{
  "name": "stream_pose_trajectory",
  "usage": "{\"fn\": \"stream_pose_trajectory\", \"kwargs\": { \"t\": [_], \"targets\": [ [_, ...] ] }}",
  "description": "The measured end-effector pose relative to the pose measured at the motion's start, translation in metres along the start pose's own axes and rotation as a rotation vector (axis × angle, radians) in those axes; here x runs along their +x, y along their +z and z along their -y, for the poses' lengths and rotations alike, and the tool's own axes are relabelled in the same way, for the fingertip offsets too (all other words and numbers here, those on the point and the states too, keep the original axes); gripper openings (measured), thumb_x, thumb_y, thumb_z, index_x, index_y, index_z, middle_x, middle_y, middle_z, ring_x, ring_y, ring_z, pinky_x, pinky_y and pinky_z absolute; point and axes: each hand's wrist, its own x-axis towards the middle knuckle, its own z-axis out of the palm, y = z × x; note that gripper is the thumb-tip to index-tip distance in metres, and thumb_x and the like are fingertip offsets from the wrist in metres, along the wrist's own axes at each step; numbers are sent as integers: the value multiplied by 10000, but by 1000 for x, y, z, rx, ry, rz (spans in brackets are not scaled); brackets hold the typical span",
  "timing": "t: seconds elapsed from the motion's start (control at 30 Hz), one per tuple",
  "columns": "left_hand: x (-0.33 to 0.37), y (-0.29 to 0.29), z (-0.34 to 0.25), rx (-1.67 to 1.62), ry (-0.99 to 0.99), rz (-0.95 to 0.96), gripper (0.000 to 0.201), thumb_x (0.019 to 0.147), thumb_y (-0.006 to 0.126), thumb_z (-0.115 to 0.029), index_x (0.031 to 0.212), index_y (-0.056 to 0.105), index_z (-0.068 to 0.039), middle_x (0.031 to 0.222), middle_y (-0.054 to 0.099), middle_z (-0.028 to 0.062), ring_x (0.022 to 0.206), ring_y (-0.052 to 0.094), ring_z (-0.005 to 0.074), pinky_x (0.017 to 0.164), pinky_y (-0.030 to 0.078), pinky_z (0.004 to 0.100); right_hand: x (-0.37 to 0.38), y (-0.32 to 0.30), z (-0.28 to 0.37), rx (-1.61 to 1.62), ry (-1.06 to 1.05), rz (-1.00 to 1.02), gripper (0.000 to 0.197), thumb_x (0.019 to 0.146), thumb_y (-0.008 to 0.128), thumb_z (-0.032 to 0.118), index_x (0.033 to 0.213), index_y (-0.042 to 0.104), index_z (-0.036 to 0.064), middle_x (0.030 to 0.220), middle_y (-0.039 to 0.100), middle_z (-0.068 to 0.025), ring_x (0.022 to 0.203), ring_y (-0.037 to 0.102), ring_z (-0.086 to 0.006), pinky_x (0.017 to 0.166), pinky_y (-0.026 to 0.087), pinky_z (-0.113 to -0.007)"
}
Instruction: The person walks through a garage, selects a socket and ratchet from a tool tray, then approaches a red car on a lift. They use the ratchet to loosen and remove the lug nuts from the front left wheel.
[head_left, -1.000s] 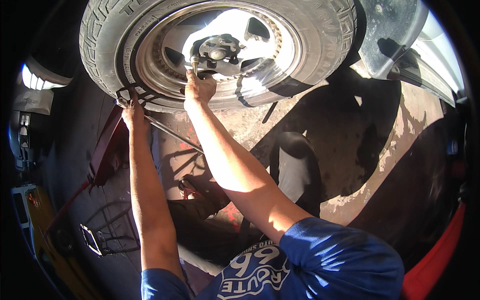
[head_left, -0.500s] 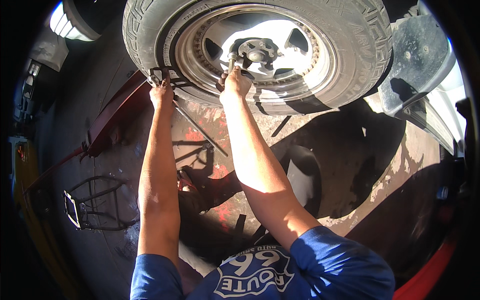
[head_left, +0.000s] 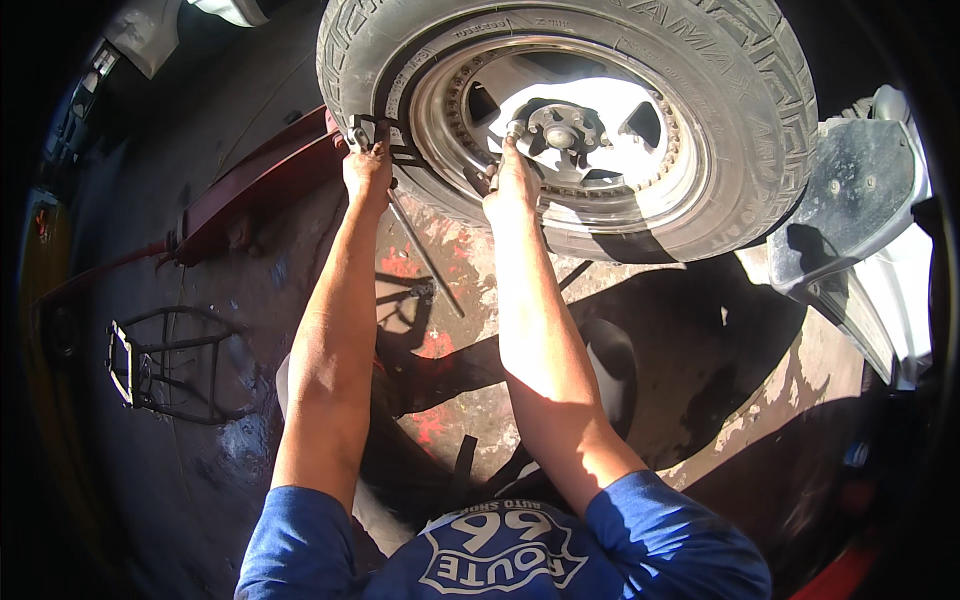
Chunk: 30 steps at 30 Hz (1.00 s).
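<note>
Rightward and slightly down across my view, the wheel (head_left: pixel 630 100) had shifted since the frame half a second earlier, and my right hand (head_left: pixel 514 185) and left hand (head_left: pixel 368 172) had gone across with it; I took that mostly for a turn of my head. Measured from the hub (head_left: pixel 562 137), little differed: the socket tool (head_left: pixel 515 128) was just to its left in both frames, with my right hand lower down.

My right fingers were wrapped around that tool, leaving no clear gap, its bright end up beside the hub. My left hand, well out to the left of the hub by the tyre (head_left: pixel 750 130), was closed around the upper part of a metal bar (head_left: pixel 425 252), which stuck out lower down, over the floor. Whether bar and socket tool were joined I could not tell. A long red metal arm (head_left: pixel 245 170) stood farther left of the hub.

As I judged it, the step in hand was working the socket tool beside the hub, though whether it was fully seated I could not see. The next move called for holding it square with my right hand and keeping the bar controlled in my left.
</note>
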Motion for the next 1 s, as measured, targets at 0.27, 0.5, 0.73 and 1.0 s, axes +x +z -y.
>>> {"fn": "stream_pose_trajectory", "kwargs": {
  "t": [0.27,0.5,0.73,1.0],
  "targets": [
    [17,3,15,77,40,27,642,912,587,-596,1158,637,-5,794,658,116,701,612,210,644,500,357,2,-2,3,99,4,40,218,1026,534,226,1104,592,31,894,600,-73,716,550,-140,629,571,-363],
    [16,4,16,85,55,10,681,935,534,-625,1179,626,3,739,672,154,630,658,237,591,515,365,2,1,3,21,-97,-48,264,912,726,232,863,616,-3,751,558,-36,559,503,-100,467,532,-284],
    [1,-6,-3,-14,-141,92,664,864,678,-592,1194,648,-16,924,679,100,811,596,197,731,491,363,10,-5,-2,-8,7,69,225,912,717,191,1037,633,24,856,603,-63,650,555,-135,573,572,-331],
    [2,-8,-3,87,-47,88,648,879,664,-580,1218,646,-28,980,702,115,830,615,223,759,489,356,-5,-1,-2,162,37,78,162,900,722,149,968,627,36,845,600,-81,633,548,-133,515,548,-294]
  ]
}}
